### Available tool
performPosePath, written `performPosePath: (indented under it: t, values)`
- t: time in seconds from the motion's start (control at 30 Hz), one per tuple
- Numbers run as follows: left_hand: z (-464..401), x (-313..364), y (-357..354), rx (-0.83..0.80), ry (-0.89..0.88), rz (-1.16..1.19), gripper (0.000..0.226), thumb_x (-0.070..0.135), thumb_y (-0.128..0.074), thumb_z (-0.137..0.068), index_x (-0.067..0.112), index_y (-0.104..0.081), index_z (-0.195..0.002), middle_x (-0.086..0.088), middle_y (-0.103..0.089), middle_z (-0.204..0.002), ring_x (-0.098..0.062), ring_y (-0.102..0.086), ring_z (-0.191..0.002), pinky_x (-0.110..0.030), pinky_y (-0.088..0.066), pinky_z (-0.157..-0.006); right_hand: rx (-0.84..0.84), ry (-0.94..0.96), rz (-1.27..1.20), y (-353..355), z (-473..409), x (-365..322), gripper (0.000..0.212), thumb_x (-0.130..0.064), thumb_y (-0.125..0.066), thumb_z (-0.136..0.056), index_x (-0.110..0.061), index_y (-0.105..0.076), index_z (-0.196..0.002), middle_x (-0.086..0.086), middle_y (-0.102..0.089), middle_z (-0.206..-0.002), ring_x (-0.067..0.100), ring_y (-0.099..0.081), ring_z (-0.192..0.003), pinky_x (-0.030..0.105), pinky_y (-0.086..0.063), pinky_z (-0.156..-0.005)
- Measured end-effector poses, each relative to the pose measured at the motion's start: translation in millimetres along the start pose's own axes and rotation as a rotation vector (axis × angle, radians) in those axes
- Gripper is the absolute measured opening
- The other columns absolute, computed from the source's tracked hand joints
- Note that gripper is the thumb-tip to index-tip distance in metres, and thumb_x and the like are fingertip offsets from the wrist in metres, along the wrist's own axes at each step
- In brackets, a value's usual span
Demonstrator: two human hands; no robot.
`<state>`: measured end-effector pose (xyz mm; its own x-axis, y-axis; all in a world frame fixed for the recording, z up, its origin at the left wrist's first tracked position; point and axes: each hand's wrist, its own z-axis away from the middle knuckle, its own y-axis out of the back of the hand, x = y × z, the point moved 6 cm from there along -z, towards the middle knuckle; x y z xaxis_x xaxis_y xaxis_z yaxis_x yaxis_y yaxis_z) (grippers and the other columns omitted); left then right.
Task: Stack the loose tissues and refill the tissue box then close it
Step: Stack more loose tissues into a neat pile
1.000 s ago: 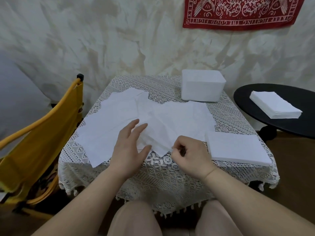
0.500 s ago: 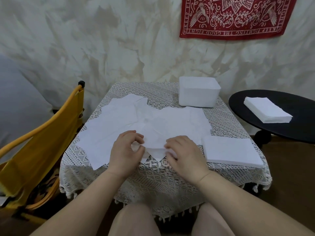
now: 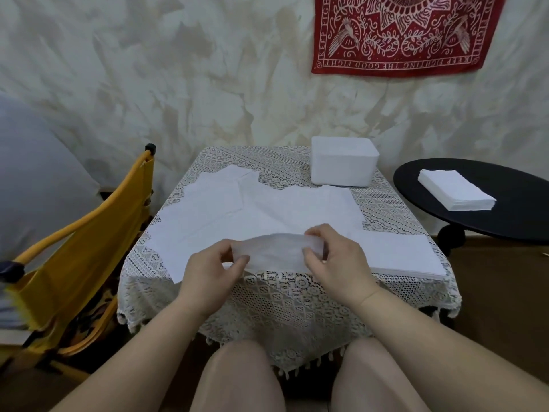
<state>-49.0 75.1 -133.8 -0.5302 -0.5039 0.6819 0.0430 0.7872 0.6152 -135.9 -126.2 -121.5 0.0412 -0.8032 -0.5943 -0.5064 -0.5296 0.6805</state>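
Head view: left hand [image 3: 211, 273] and right hand [image 3: 338, 263] pinching opposite ends of one tissue [image 3: 274, 254], holding it just above loose tissues [image 3: 237, 212], nearer than tissue box [image 3: 343, 162].

Free room and obstacles. Bare lace tabletop [image 3: 297, 295] lies open along the near edge, below both hands, and along the far edge left of the white tissue box [image 3: 344, 160]. Loose tissues [image 3: 261, 209] cover the middle and left. A flat tissue stack [image 3: 401, 255] fills the near right corner; the box blocks the far right corner. A yellow chair [image 3: 89, 233] flanks the left side, a black side table [image 3: 511, 209] the right.
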Motion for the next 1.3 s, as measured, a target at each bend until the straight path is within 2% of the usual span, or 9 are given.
performPosePath:
  t: [0.1, 0.17, 0.3, 0.43, 0.53, 0.8, 1.03, 1.13, 1.3]
  values:
    - [-2.2, -1.5, -2.3, 0.041, 0.068, -0.048, 0.032, 0.02, -0.068, -0.083, 0.031, -0.045, -0.065, 0.012, -0.054, -0.061, 0.005, -0.052, -0.06, -0.012, -0.033, -0.054, 0.133, 0.015, 0.103, 4.6, 2.6, 5.0, 0.045, -0.021, -0.067, -0.081, -0.017, -0.053, -0.124, -0.003, -0.055, -0.113, 0.016, -0.054, -0.096, 0.031, -0.045, -0.079]
    - [-5.3, -5.8, -6.0, 0.01, 0.134, -0.009, 0.015, 0.023, -0.067, -0.084, 0.031, -0.057, -0.09, 0.009, -0.063, -0.081, 0.004, -0.055, -0.065, -0.022, -0.04, -0.06, 0.183, 0.117, 0.211, 4.0, 7.4, 1.5, 0.046, -0.019, -0.075, -0.073, -0.013, -0.058, -0.116, 0.004, -0.056, -0.112, 0.024, -0.055, -0.099, 0.032, -0.046, -0.078]
    - [-5.4, -4.6, -13.3, -0.02, 0.106, -0.014, 0.068, 0.023, -0.067, -0.085, 0.028, -0.032, -0.143, 0.009, -0.047, -0.127, -0.003, -0.056, -0.081, -0.031, -0.049, -0.073, 0.066, 0.203, 0.319, -13.0, 16.5, 3.3, 0.034, -0.023, -0.082, -0.066, -0.015, -0.067, -0.095, 0.006, -0.061, -0.106, 0.028, -0.063, -0.09, 0.032, -0.051, -0.071]
    - [1.2, 0.1, -21.2, -0.073, 0.0, -0.136, 0.075, 0.029, -0.069, -0.083, 0.034, -0.026, -0.144, 0.008, -0.023, -0.148, -0.007, -0.053, -0.085, -0.033, -0.051, -0.074, -0.033, 0.104, 0.317, -21.9, 16.3, 14.5, 0.032, -0.032, -0.069, -0.082, -0.017, -0.065, -0.109, 0.003, -0.056, -0.126, 0.026, -0.062, -0.101, 0.035, -0.049, -0.076]
    - [6.3, 3.7, -23.6, -0.128, -0.152, -0.182, 0.062, 0.03, -0.072, -0.08, 0.034, -0.043, -0.135, 0.014, -0.019, -0.151, -0.009, -0.054, -0.084, -0.029, -0.05, -0.07, -0.047, 0.131, 0.333, -23.3, 14.8, 13.8, 0.032, -0.034, -0.068, -0.082, -0.017, -0.066, -0.109, 0.002, -0.057, -0.125, 0.025, -0.062, -0.101, 0.034, -0.049, -0.075]
    - [10.1, 5.0, -22.5, 0.024, -0.386, -0.257, 0.03, -0.004, -0.075, -0.069, 0.012, -0.069, -0.094, -0.005, -0.056, -0.121, -0.013, -0.06, -0.086, -0.027, -0.052, -0.063, -0.052, 0.191, 0.332, -24.1, 14.2, 4.1, 0.028, -0.031, -0.074, -0.077, -0.016, -0.069, -0.1, -0.001, -0.065, -0.105, 0.023, -0.063, -0.092, 0.033, -0.05, -0.071]
    - [11.8, 0.9, -8.3, 0.14, -0.27, -0.252, 0.009, 0.016, -0.068, -0.082, 0.021, -0.073, -0.087, 0.01, -0.067, -0.087, -0.01, -0.057, -0.075, -0.023, -0.046, -0.067, -0.005, 0.218, 0.345, -18.1, 13.5, 2.9, 0.015, -0.018, -0.082, -0.068, -0.018, -0.07, -0.077, -0.004, -0.065, -0.077, 0.023, -0.061, -0.072, 0.03, -0.047, -0.05]
    - [10.8, -2.7, -5.2, 0.093, -0.111, -0.166, 0.01, 0.016, -0.068, -0.085, 0.022, -0.073, -0.092, 0.015, -0.065, -0.078, -0.004, -0.056, -0.063, -0.025, -0.048, -0.065, -0.017, 0.162, 0.307, -14.1, 10.6, 3.4, 0.007, -0.02, -0.069, -0.083, -0.016, -0.071, -0.088, 0.0, -0.066, -0.087, 0.024, -0.061, -0.081, 0.032, -0.048, -0.064]
    - [1.5, 2.0, 2.3, 0.155, 0.063, 0.028, 0.016, 0.016, -0.07, -0.083, 0.029, -0.064, -0.078, 0.017, -0.062, -0.065, 0.007, -0.058, -0.071, -0.003, -0.039, -0.06, -0.038, 0.017, 0.143, -0.2, -7.0, 1.3, 0.021, -0.024, -0.055, -0.094, -0.017, -0.067, -0.109, -0.001, -0.066, -0.105, 0.016, -0.06, -0.096, 0.025, -0.043, -0.085]
